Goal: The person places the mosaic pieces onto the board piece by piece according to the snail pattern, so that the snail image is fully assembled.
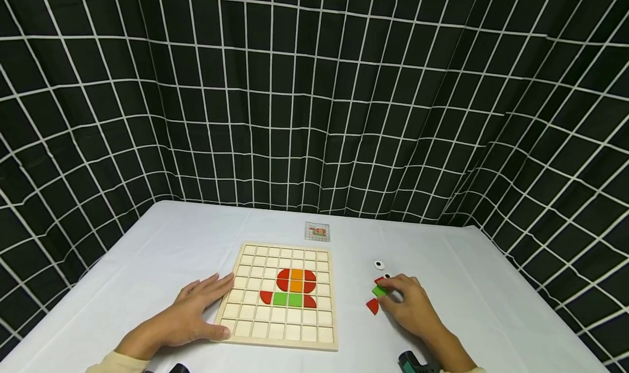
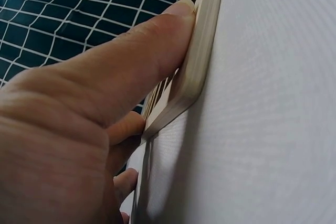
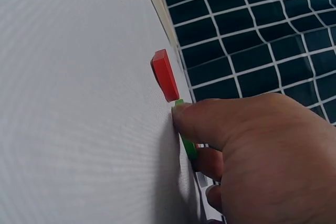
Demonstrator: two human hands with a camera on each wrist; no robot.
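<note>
My left hand (image 1: pixel 189 315) lies with fingers spread along the left edge of a wooden grid board (image 1: pixel 280 341). Its thumb (image 2: pixel 152 45) presses on the board's near corner, and the other fingers touch the side. Red, orange and green tiles (image 1: pixel 295 300) form a figure in the board's cells. Right of the board, my right hand (image 1: pixel 410 305) pinches a green square tile (image 3: pixel 188 145) between thumb and fingers, close over the white cloth. A red quarter-round tile (image 1: pixel 373 306) lies just nearer than it. Another red tile (image 1: pixel 378 280) shows partly behind the fingers.
A white round piece with a black dot (image 1: pixel 379 265) lies beyond my right hand, with a similar one (image 1: pixel 387 276) half hidden by the fingers. Behind the board sits a small pattern card (image 1: pixel 317 231). Black grid-patterned curtains (image 1: pixel 295 116) stand around the table.
</note>
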